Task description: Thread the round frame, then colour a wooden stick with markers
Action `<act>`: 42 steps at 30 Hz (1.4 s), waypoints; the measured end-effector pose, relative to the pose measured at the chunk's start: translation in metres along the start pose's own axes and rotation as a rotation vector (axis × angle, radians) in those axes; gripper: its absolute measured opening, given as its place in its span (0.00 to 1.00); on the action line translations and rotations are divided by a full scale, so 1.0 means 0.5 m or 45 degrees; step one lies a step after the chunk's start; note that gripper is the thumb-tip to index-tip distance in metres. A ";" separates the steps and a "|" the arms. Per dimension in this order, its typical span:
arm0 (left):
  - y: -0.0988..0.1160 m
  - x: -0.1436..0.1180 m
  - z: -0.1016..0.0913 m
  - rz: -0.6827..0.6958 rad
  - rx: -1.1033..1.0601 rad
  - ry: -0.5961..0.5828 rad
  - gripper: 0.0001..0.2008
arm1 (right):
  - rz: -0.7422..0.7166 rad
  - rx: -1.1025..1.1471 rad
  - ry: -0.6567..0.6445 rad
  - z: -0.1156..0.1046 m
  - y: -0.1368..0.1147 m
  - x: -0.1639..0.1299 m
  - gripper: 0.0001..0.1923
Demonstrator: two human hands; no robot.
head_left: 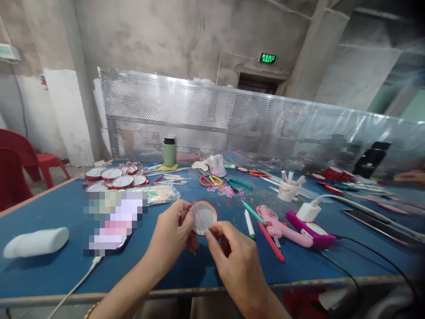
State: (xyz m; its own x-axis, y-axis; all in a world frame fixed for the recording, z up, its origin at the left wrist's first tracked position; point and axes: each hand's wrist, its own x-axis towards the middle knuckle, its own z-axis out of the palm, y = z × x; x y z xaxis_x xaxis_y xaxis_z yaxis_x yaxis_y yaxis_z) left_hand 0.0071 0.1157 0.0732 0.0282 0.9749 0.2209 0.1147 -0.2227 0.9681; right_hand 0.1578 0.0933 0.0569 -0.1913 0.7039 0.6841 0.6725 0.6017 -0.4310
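Note:
A small round disc with a red rim and a pale, see-through-looking middle is held up over the blue table. My left hand grips its left edge between thumb and fingers. At the lower right edge, the thumb and fingertips of my right hand pinch the rim. A thin reddish line runs across the disc's face; whether it is a thread I cannot tell. Right of my hands lie a white marker with a green cap, a red pen and a pink hot glue gun.
Similar red-rimmed discs are heaped at the back left. A phone on a cable and a white bottle lie left. Pliers, a cup of markers and a purple box stand beyond. Another person's hand shows far right.

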 end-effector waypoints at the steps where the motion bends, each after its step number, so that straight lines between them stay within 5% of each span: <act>1: -0.001 -0.001 -0.001 0.004 0.026 0.012 0.08 | 0.007 0.000 0.002 0.000 -0.003 -0.002 0.05; 4: -0.007 -0.005 -0.005 -0.019 0.089 0.033 0.10 | 0.005 0.006 0.007 -0.033 -0.008 -0.002 0.05; 7: -0.023 -0.007 -0.004 -0.107 0.145 -0.085 0.15 | -0.048 -0.158 0.053 -0.113 0.009 0.031 0.07; 10: -0.038 -0.011 0.005 -0.213 0.156 -0.280 0.19 | -0.074 -0.461 0.110 -0.202 0.057 0.111 0.11; 13: -0.036 -0.017 0.011 -0.265 0.223 -0.363 0.18 | 0.065 -0.675 -0.102 -0.238 0.129 0.211 0.10; 16: -0.016 -0.025 0.008 -0.261 0.287 -0.371 0.14 | 0.195 -0.871 -0.481 -0.207 0.201 0.285 0.10; 22: 0.013 -0.039 -0.007 -0.154 0.376 -0.345 0.12 | 0.306 -1.053 -0.729 -0.107 0.292 0.340 0.10; 29: -0.027 -0.037 -0.003 0.115 0.504 -0.250 0.11 | 0.535 -1.134 -1.014 -0.087 0.318 0.363 0.17; 37: -0.049 -0.033 -0.009 0.267 0.605 -0.326 0.13 | 0.598 -1.152 -0.992 -0.051 0.336 0.335 0.17; 42: -0.050 -0.032 -0.009 0.278 0.633 -0.345 0.13 | 0.693 -1.069 -0.999 -0.075 0.341 0.350 0.17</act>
State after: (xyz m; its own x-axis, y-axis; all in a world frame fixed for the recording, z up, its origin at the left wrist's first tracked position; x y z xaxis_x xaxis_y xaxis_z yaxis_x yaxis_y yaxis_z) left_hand -0.0009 0.1057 0.0458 0.3478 0.8859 0.3071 0.5263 -0.4555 0.7180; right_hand 0.2661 0.3049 0.1252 0.0736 0.9903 -0.1179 0.9864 -0.0550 0.1546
